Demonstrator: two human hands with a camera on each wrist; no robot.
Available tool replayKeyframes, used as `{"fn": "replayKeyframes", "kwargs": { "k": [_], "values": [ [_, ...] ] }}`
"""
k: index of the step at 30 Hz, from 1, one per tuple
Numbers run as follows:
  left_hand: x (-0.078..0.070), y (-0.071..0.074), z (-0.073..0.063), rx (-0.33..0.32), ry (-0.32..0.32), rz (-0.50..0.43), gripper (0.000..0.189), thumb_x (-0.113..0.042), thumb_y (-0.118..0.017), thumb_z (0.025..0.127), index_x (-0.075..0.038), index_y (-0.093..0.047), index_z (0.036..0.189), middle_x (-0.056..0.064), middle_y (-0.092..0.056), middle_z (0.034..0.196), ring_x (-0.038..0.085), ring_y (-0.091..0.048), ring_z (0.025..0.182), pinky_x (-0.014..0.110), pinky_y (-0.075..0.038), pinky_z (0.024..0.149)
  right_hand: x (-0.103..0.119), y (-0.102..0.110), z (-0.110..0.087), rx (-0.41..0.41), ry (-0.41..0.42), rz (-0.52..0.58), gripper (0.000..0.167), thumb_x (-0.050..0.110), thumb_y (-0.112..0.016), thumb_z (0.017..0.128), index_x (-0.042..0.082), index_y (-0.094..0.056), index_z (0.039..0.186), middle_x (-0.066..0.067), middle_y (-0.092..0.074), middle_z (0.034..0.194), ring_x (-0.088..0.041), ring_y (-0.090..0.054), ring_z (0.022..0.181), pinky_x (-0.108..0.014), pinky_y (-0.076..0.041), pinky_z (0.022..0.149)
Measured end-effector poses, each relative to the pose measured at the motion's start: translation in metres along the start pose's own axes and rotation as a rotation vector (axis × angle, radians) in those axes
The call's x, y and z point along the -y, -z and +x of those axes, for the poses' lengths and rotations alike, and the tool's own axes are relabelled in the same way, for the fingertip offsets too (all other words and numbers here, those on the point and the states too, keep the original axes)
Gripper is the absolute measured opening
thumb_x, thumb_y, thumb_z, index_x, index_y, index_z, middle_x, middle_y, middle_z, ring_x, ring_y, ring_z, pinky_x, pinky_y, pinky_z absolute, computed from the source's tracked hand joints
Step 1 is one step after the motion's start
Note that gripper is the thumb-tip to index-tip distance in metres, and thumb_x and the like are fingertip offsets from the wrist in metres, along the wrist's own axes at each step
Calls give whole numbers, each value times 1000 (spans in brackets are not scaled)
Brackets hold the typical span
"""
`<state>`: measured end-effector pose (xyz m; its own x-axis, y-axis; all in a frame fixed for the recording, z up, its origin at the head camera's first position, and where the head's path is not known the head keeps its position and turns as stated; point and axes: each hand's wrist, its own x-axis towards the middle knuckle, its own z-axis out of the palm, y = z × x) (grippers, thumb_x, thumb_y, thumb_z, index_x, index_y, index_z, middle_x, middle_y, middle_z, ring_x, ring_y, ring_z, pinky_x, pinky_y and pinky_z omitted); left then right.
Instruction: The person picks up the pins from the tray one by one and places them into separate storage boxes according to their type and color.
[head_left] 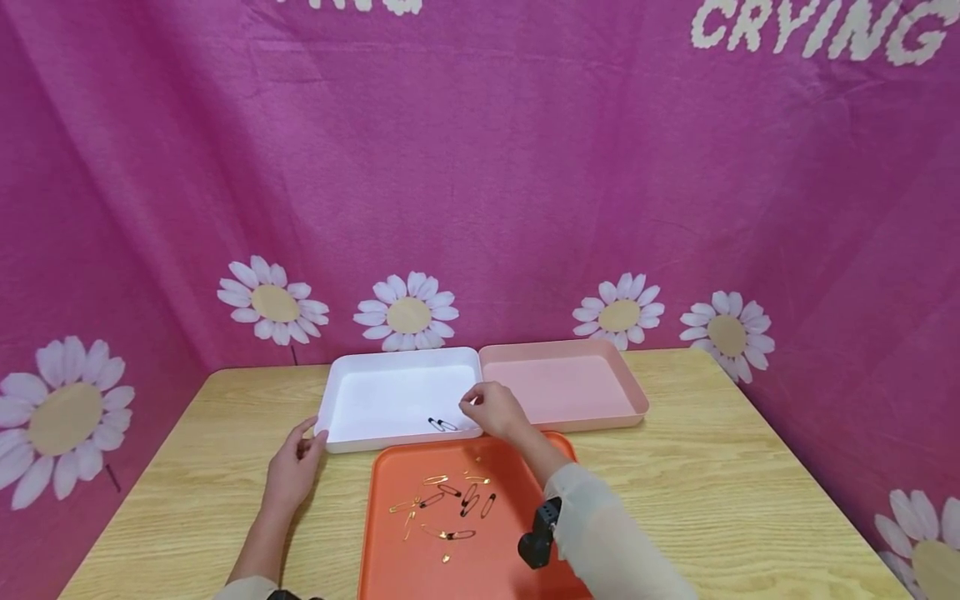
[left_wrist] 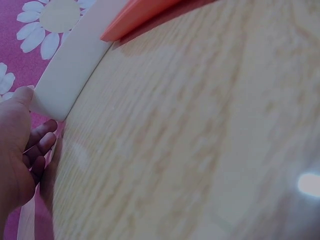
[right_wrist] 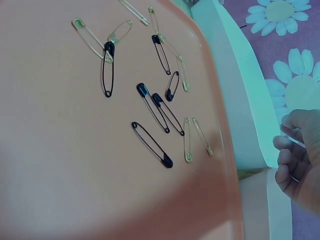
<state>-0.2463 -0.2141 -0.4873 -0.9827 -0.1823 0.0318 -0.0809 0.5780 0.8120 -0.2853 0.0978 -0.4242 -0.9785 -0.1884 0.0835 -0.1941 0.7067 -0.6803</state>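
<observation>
A white tray (head_left: 375,439) stands at the back left, with two black safety pins (head_left: 442,425) inside near its front right. At its front left corner my left hand (head_left: 295,471) holds the edge with thumb and forefinger. My right hand (head_left: 495,410) hovers over the right end of that tray, thumb and fingertips drawn together. Whether a pin sits between those fingertips I cannot tell. In front lies an orange tray (head_left: 405,575), where black safety pins (right_wrist: 152,145) and gold safety pins (right_wrist: 187,140) are scattered.
A pink tray (head_left: 562,383) adjoins the white tray on the right. All the trays stand on a wooden table (head_left: 720,500). Behind it hangs a magenta cloth (head_left: 510,208) printed with daisies.
</observation>
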Motion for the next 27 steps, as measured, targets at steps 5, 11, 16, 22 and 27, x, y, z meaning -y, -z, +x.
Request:
{"fn": "replayKeyframes", "kwargs": {
  "k": [5, 11, 16, 22, 27],
  "values": [
    [0, 0, 0, 0, 1, -6, 60, -49, -38, 97, -11, -35, 143, 20, -56, 116, 27, -49, 100, 39, -38, 87, -1, 4, -2, 7, 36, -20, 15, 17, -62, 87, 6, -71, 90, -4, -61, 74, -12, -50, 66, -24, -41, 62],
    [0, 0, -1, -1, 0, 2, 59, -48, -38, 97, -10, -35, 143, 21, -56, 117, 27, -49, 101, 40, -38, 88, -6, 9, -7, 39, 41, -27, 15, 17, -62, 87, 5, -71, 89, -4, -62, 76, -13, -50, 68, -24, -42, 62],
    [0, 0, -1, 2, 8, 15, 59, -48, -37, 97, -10, -35, 143, 19, -56, 115, 26, -48, 98, 36, -38, 83, -10, 12, -11, 39, 54, -18, 14, 16, -62, 87, 5, -71, 88, -3, -62, 74, -12, -50, 67, -23, -41, 60],
    [0, 0, -1, 1, -2, 15, 59, -48, -38, 97, -10, -35, 143, 20, -56, 115, 26, -48, 98, 37, -38, 85, -13, 17, -18, 49, 90, -23, 12, 14, -63, 85, 5, -71, 85, 0, -60, 69, -10, -48, 64, -22, -39, 59],
    [0, 0, -1, -5, -2, 16, 58, -47, -38, 97, -10, -36, 142, 19, -56, 113, 25, -48, 97, 37, -38, 84, -18, 21, -24, 71, 139, -59, 10, 14, -63, 85, 6, -70, 84, 1, -59, 68, -8, -47, 63, -22, -39, 60]
  ]
}}
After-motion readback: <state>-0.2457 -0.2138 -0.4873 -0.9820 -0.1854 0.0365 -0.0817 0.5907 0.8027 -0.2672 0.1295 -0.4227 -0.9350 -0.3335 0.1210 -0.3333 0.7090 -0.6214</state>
